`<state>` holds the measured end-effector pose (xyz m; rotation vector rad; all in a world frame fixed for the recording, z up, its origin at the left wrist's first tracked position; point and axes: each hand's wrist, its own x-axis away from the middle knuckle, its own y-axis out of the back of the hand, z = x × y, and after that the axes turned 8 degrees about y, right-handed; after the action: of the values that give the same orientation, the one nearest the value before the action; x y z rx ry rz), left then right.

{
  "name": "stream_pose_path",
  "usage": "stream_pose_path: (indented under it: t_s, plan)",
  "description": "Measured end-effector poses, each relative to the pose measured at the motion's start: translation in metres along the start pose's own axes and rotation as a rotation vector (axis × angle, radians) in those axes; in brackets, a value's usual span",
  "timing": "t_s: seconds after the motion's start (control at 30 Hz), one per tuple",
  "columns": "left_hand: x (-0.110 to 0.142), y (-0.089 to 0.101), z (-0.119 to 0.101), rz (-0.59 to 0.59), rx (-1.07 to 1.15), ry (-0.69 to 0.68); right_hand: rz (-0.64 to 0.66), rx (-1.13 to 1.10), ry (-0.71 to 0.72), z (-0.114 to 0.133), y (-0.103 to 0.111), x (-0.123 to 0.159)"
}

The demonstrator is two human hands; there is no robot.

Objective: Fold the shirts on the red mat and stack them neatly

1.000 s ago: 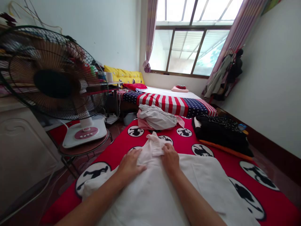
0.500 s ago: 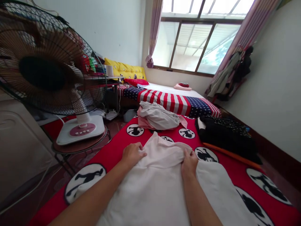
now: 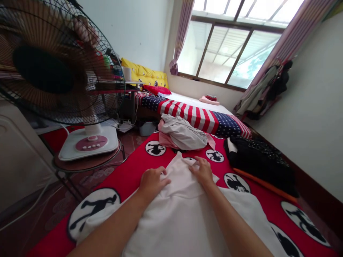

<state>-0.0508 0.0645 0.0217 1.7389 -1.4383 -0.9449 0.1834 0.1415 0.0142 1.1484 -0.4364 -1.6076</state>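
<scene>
A pale pink-white garment (image 3: 184, 210) lies spread on a red bedsheet (image 3: 134, 171) printed with black-and-white circles. My left hand (image 3: 152, 181) rests on the garment's upper left edge with the fingers curled onto the cloth. Beside it, my right hand (image 3: 203, 172) lies flat on the garment's top part near the collar, fingers stretched out. Both forearms reach in from the bottom of the view.
A crumpled grey and pink pile of clothes (image 3: 183, 134) lies beyond the garment. A black folded item (image 3: 258, 160) sits at the right. A standing fan (image 3: 57, 64) on a round stool (image 3: 85, 162) is at the left. A striped bed (image 3: 198, 116) stands under the window.
My right hand moved from the garment's right edge up and inward to the collar area, and it now lies flat. The left hand stayed about where it was. The view tilted slightly.
</scene>
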Motion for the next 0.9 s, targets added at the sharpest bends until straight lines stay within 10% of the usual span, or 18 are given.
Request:
stream_pose_path:
  t_s: [0.2, 0.37, 0.6, 0.9]
  plan:
    - [0.006, -0.002, 0.001, 0.082, 0.052, -0.313, -0.208, -0.511, -0.101, -0.012, 0.01, 0.001]
    - [0.005, -0.001, -0.001, 0.019, -0.041, -0.042, -0.047, -0.755, -0.201, -0.003, 0.028, 0.0]
    - [0.004, 0.004, -0.003, 0.061, -0.088, 0.049, 0.203, -0.225, 0.031, 0.01, 0.003, -0.031]
    - [0.004, 0.006, -0.004, 0.088, -0.095, 0.063, 0.119, 0.012, -0.05, 0.004, 0.001, -0.033]
